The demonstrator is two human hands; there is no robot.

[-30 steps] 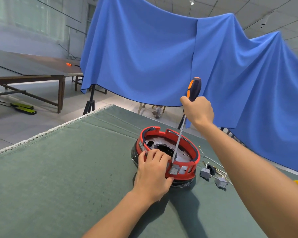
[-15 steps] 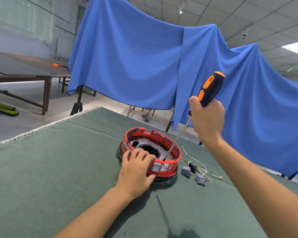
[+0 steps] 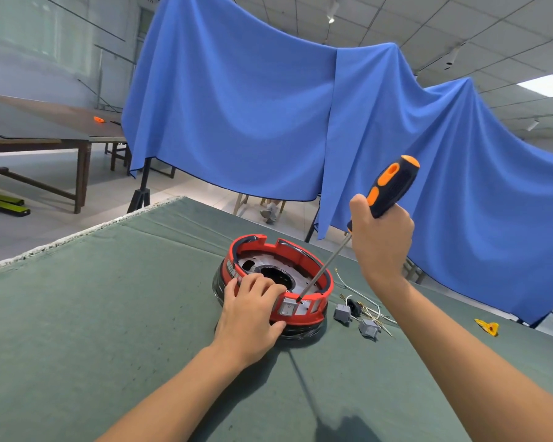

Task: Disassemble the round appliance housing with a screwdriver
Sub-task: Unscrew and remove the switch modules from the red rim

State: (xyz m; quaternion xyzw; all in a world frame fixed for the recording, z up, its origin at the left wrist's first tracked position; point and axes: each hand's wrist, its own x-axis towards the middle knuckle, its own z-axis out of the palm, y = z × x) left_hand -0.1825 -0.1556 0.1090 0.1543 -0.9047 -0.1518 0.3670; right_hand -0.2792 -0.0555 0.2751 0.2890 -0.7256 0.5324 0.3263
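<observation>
Housing [image 3: 273, 283], one red ring on a dark base, sits on the green table [image 3: 93, 314] under the left hand [image 3: 251, 317], whose fingers press its near rim. Right hand [image 3: 380, 242] grips the one screwdriver [image 3: 351, 231], tip at the near rim. Two grey parts [image 3: 355, 320] with loose wires [image 3: 369, 309] lie below that grip, so I judge disassembly partly done; the ring remains.
</observation>
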